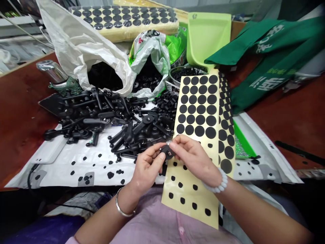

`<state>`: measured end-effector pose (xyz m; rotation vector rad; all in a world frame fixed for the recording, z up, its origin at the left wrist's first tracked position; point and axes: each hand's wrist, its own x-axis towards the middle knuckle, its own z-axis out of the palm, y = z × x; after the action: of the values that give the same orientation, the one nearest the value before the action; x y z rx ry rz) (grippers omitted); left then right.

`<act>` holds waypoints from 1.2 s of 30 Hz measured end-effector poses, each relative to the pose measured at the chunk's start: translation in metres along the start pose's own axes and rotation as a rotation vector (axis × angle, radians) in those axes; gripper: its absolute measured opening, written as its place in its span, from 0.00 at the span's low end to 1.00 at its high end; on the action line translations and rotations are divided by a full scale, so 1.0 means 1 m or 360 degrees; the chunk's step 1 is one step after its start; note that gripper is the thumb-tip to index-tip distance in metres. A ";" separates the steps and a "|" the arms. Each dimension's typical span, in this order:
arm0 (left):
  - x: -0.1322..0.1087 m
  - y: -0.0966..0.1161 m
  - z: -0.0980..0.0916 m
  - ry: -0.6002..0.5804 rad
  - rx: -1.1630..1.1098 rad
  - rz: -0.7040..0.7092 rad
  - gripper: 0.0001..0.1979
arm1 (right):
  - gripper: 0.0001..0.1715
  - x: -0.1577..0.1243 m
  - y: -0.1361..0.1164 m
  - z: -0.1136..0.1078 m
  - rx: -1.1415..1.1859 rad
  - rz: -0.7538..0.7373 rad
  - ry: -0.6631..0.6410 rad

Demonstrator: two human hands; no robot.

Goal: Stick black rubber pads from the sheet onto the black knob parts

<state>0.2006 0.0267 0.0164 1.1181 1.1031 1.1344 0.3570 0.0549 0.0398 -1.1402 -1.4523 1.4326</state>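
A small round black plastic part (167, 152), pinched at the left edge of a yellow sheet (189, 203) of black dots. Fingers (175, 144) of the left hand (147, 166) and right hand (194, 159) closed on it from both sides. A metal bangle (124, 206) on the left wrist, a white bead bracelet (218, 181) on the right. Left of the sheet, a heap of black plastic levers (86, 123) on a white spotted mat (58, 176). Just beyond the sheet, a bowl of small black pieces (172, 76), then a green dustpan (208, 37). Beyond and left of the sheet, a white plastic bag (73, 44). Right of the sheet, a green cloth (269, 57) on the red-brown tabletop (291, 125).
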 end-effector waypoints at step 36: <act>0.019 -0.011 0.006 -0.0093 0.1806 0.1404 0.16 | 0.07 0.024 0.011 -0.054 -0.2320 -0.0802 0.0241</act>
<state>0.2091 0.0445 0.0042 2.6912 1.2482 1.0553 0.4022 0.0928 0.0310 -1.3979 -2.4540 -0.2669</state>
